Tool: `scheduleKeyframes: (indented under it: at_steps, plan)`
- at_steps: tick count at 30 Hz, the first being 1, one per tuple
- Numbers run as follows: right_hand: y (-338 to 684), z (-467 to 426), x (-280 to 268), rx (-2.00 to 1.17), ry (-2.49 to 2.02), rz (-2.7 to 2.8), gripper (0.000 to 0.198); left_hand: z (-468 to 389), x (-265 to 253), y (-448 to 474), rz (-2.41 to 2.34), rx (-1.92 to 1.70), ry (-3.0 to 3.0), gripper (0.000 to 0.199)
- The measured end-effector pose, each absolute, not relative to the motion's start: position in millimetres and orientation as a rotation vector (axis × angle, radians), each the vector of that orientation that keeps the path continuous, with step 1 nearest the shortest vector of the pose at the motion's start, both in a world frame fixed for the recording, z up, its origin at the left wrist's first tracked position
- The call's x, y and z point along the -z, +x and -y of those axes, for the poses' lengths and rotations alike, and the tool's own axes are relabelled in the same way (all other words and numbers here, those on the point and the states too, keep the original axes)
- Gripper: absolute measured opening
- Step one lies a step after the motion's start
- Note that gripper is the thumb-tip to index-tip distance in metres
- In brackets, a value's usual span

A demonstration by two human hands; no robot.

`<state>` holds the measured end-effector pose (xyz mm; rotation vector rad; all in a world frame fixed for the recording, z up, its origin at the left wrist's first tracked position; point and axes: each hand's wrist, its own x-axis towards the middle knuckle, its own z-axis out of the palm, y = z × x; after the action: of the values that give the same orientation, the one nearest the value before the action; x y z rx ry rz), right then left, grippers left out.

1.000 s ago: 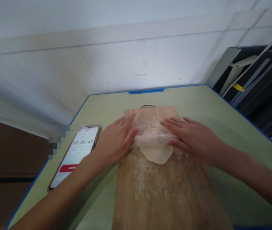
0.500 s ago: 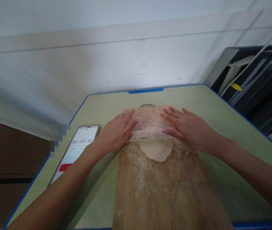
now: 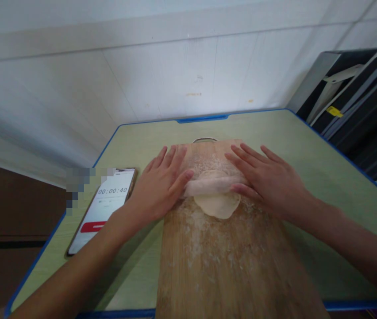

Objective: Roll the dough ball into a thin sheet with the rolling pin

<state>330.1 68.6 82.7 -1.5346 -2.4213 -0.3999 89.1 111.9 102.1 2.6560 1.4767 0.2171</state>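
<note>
A whitish rolling pin [image 3: 212,186] lies crosswise over a flattened round of dough [image 3: 220,207] on a floured wooden board [image 3: 215,270]. My left hand [image 3: 163,184] rests on the pin's left end, its fingers stretched out and pointing away from me. On the pin's right end lies my right hand [image 3: 270,179], palm down with the fingers spread. Both palms cover the ends of the pin. Part of the dough shows beyond the pin, and a larger part shows on my side of it.
A phone [image 3: 117,181] with a running timer lies left of the board, partly behind my left forearm. The pale green table [image 3: 148,133] has a blue edge and stands against a white wall [image 3: 162,79]. Dark flat panels [image 3: 367,102] lean at the right.
The fingers of both hands have straightened and spread more over the pin. The pin stays across the dough. The whole view has shifted slightly.
</note>
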Motion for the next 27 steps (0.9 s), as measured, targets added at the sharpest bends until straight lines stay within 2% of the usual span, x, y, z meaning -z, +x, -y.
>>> scheduleKeyframes:
  at_steps: [6, 19, 24, 27]
  plan:
    - [329, -68, -82, 0.393, -1.505, 2.4, 0.071, -118, -98, 88, -1.52, -0.253, 2.598, 0.066]
    - [338, -68, -88, -0.005, -1.445, 2.379, 0.08, -122, -102, 88, -1.393, -0.284, 2.546, 0.083]
    - [339, -62, -86, 0.007, -1.362, 2.407, 0.073, -112, -104, 86, -1.372, -0.275, 2.582, 0.092]
    - [339, -66, -87, -0.042, -1.398, 2.376, 0.075, -116, -104, 87, -1.401, -0.333, 2.501, 0.091]
